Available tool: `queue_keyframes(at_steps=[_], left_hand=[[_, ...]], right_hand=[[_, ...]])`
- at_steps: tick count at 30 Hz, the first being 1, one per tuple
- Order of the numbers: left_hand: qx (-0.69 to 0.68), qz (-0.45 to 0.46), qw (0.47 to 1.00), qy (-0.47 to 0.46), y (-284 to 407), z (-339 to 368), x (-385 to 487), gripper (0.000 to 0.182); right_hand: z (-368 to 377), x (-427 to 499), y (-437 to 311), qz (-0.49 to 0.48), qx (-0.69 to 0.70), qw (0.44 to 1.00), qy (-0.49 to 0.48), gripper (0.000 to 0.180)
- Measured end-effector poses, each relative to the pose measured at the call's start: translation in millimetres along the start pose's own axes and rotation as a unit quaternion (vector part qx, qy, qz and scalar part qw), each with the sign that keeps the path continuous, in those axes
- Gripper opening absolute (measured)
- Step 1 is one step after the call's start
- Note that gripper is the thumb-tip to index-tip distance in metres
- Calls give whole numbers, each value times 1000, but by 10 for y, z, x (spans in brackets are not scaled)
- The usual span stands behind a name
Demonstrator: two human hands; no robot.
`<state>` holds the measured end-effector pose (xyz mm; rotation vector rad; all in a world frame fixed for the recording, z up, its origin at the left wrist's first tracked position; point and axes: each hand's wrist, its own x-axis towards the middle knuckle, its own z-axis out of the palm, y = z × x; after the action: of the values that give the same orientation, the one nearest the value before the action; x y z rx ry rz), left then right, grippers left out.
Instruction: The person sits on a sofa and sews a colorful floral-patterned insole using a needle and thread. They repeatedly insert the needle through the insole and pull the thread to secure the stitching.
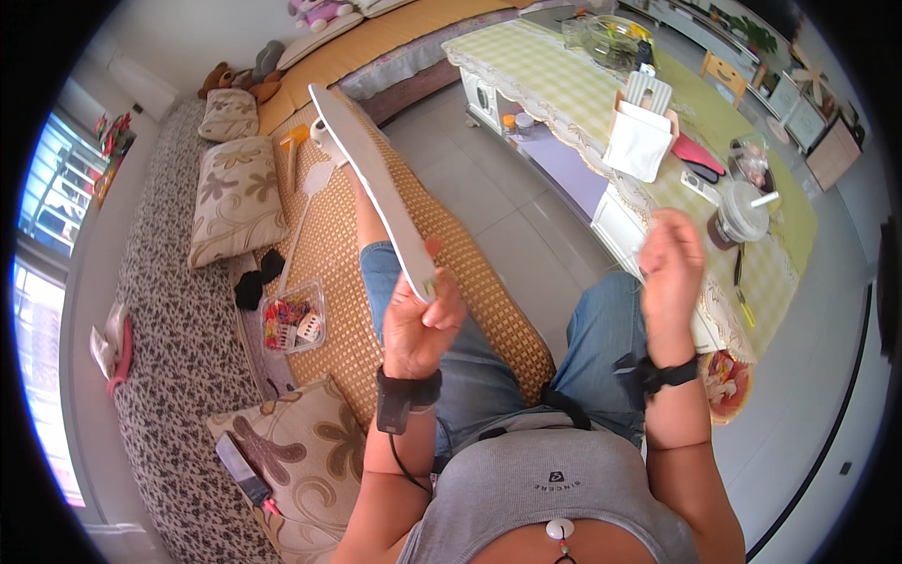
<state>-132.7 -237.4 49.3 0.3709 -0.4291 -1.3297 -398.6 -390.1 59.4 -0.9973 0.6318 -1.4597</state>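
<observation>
My left hand [423, 328] grips the near end of a long, flat, off-white piece shaped like an insole [373, 187]. The piece tilts up and away over my left leg, seen nearly edge-on. Small reddish and green marks show near its held end. My right hand [673, 264] is raised over my right knee, by the table edge, and blurred. Its fingers are bent close together; whether something thin is pinched there cannot be made out. To the left, a clear plastic box [318, 337] of coloured threads and small cards rests on the woven mat [486, 299].
A table under a green checked cloth [525, 60] bears a lidded cup with a straw [736, 215], a remote [700, 188], a tissue holder [638, 141] and a yellow-handled tool [745, 309]. A fly swatter [318, 178], cushions [236, 190] and a phone [242, 467] lie leftward.
</observation>
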Motion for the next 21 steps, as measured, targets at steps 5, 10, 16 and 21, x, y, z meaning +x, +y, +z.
queue_keyframes(at_steps=[5,10,16,21], left_hand=[[-109,-102,987,-55,-268,135,-15,58],[-117,-123,984,-49,-313,130,-61,52],[-115,-127,985,-3,-302,117,-120,50],[-115,-126,985,15,-300,119,-122,52]], right_hand=[[804,-554,-16,-132,-288,921,-228,6],[1027,-574,-97,-269,-319,868,-270,12],[1034,-643,-8,-287,-314,864,-269,18],[1050,-638,-18,-290,-316,862,-271,17]])
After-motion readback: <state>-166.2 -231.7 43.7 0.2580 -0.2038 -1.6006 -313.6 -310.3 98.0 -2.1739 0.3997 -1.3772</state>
